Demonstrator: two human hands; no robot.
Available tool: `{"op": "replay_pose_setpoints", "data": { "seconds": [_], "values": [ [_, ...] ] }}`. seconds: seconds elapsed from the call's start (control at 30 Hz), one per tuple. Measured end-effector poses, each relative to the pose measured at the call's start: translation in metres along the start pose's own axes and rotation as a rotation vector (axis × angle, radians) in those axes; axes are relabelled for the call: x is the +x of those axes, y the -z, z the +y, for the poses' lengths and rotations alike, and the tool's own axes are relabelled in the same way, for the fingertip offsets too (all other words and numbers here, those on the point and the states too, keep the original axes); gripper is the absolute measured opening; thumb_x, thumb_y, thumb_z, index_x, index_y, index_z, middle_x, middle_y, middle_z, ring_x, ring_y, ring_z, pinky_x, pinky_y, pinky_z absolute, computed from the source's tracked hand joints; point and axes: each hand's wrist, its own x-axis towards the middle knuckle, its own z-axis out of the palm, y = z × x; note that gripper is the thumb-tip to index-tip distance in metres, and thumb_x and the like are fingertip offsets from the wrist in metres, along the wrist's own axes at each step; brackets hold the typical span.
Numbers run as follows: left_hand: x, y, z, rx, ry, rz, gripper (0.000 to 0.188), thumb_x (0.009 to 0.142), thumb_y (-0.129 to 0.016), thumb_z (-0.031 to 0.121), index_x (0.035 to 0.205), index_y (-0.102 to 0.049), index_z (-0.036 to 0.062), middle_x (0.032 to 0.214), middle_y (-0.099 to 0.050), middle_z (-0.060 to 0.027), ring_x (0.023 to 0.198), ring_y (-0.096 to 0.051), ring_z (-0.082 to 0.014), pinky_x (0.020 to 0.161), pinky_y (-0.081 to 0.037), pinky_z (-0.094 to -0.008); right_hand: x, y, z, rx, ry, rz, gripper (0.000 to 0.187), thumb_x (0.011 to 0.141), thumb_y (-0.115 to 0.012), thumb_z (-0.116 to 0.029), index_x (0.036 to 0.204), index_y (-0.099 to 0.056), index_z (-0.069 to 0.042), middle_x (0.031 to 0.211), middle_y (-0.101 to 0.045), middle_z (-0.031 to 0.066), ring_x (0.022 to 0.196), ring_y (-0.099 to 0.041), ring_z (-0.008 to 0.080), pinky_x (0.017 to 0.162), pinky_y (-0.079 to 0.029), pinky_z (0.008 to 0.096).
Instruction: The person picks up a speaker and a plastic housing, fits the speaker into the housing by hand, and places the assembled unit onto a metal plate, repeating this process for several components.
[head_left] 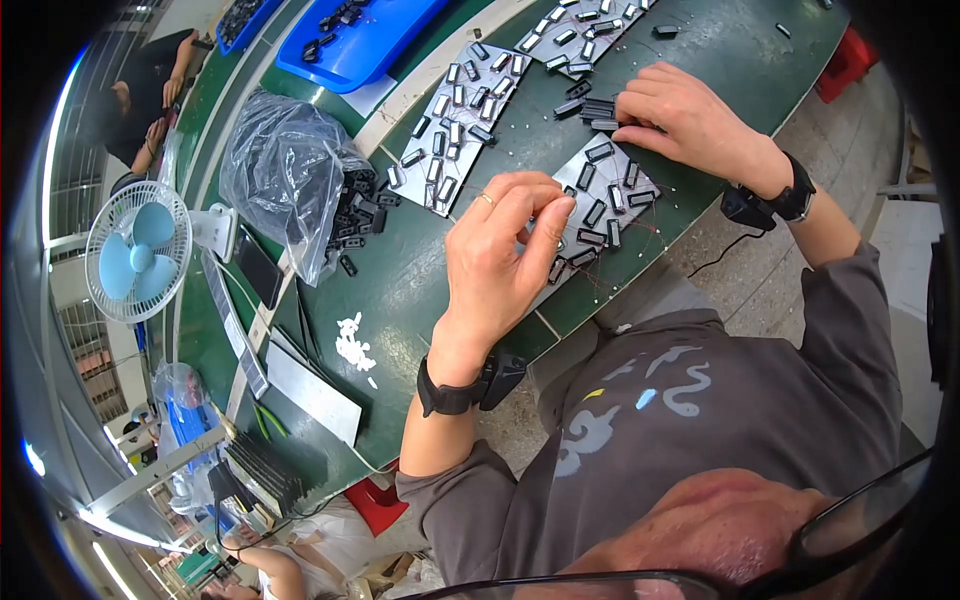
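My left hand (500, 255), with a ring on one finger, is above the near edge of a silver plate (632, 170). Its thumb and fingertips are pinched together; whatever lies between them is too small or hidden to make out. Small black rectangular frames (594, 212) with pale centres lie scattered over that plate, and thin reddish wires trail off its edge. At the plate's far end, my right hand (685, 120) is closed, thumb and fingers at the ends of a small cluster of black rectangular parts (598, 108).
Two more silver plates (490, 58) with black frames lie farther off. To the left are a plastic bag (275, 165) of black parts, white bits (352, 345), a blue tray (350, 50), a phone (259, 268) and a fan (140, 255). A co-worker (150, 90) sits across.
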Motion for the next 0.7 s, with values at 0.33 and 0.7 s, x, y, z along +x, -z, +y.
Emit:
{"op": "replay_pose_setpoints", "data": {
  "seconds": [0.33, 0.7],
  "values": [
    [-0.001, 0.0, 0.002, 0.003, 0.027, -0.008, 0.005, 0.089, -0.071, 0.007, 0.089, -0.068, 0.0021, 0.095, -0.07, -0.0077, 0.068, -0.064, -0.018, 0.054, -0.051, -0.0279, 0.004, 0.001, -0.001, 0.029, -0.143, -0.025, 0.022, 0.086, -0.073, -0.018, 0.089, -0.055, -0.006, 0.079, -0.053, 0.0071, 0.079, -0.052, 0.0266, 0.074, -0.043, 0.0375],
    [-0.002, 0.001, -0.001, 0.018, 0.022, -0.017, 0.005, 0.089, -0.071, 0.007, 0.089, -0.069, 0.0027, 0.095, -0.07, -0.0075, 0.068, -0.065, -0.0188, 0.055, -0.052, -0.0283, 0.014, -0.01, 0.001, 0.007, -0.112, 0.108, 0.03, 0.086, -0.073, -0.019, 0.107, -0.059, -0.004, 0.105, -0.06, 0.0101, 0.102, -0.057, 0.0288, 0.088, -0.047, 0.038]
  ]
}}
